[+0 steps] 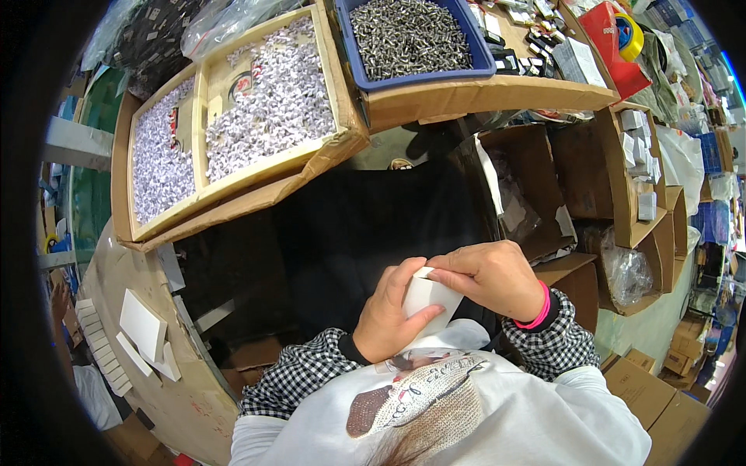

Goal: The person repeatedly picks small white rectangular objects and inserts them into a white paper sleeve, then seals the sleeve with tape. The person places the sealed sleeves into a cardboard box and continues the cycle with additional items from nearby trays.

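Note:
A small plain white box [430, 299] is held close in front of my chest, tilted. My left hand [392, 311] wraps around its left side, with the thumb pressed across its near face. At its upper edge, the fingers of my right hand [491, 278] pinch together on the box's top end. My fingers partly hide that end, so I cannot make out whether a flap is folded in. A pink band [536, 309] circles my right wrist, and checked sleeves cover both forearms.
Ahead on the left, a wooden divided tray [200, 124] carries many small white pieces. A blue bin [486, 66] of small metal parts stands beside it. White boxes [142, 326] lie on the left table. Open cardboard cartons [571, 175] stand at the right, one holding small white boxes [639, 147].

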### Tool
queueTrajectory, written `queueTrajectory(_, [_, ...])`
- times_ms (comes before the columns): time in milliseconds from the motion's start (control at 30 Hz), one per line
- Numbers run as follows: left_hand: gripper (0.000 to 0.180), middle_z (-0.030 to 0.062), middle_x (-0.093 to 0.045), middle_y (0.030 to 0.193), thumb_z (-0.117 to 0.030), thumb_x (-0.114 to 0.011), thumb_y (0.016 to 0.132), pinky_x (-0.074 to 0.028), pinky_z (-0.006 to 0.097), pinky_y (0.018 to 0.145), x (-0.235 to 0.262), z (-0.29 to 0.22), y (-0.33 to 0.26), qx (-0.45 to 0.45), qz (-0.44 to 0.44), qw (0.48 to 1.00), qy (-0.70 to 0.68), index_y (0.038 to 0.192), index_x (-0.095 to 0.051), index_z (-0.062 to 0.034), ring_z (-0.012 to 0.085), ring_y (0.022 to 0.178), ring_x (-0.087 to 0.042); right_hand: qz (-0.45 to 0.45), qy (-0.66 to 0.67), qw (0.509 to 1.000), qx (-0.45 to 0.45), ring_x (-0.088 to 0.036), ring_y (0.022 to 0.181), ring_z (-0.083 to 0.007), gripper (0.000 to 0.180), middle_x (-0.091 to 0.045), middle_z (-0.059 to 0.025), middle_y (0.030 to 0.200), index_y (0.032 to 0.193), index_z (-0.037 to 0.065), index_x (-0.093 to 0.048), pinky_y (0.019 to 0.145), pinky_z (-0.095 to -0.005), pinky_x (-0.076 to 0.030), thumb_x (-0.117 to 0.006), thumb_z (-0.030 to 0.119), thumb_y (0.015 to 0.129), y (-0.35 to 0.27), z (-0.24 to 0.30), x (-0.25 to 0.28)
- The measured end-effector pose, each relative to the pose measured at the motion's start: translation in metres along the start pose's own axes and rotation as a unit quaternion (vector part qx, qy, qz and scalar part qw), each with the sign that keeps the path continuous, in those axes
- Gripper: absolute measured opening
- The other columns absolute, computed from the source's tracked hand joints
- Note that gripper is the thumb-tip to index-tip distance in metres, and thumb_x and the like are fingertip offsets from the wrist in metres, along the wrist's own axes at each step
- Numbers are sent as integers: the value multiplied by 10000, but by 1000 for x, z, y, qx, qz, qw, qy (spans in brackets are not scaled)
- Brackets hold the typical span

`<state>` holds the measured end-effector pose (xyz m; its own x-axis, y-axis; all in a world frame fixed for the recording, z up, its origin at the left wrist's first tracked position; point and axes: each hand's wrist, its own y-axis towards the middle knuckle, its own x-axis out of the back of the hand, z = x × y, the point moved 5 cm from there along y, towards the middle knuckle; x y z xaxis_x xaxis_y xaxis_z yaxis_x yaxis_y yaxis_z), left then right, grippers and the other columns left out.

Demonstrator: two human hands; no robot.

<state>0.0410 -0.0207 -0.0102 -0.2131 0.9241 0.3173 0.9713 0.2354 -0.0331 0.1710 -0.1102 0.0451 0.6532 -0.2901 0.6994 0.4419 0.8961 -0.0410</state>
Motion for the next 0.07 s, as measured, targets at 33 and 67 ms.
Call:
queueTrajectory(33, [793,154,-518,1124,-189,-772,735,-513,378,802,-1,3,-3,8,1,1000,-25,1376,-309,-125,307,963,-588,8,5,1000,1,-667,678,-212,146,-701,-54,799,879,113,-734,565,-284,-513,-670,222,805,0,0,1])
queueTrajectory(67, [803,158,-500,1152,-200,-771,740,-516,380,805,-3,9,-4,25,19,997,-68,1386,-299,-134,307,978,-586,27,24,999,14,-672,688,-210,165,-704,-56,816,899,114,-735,569,-283,-516,-670,233,806,2,-1,2])
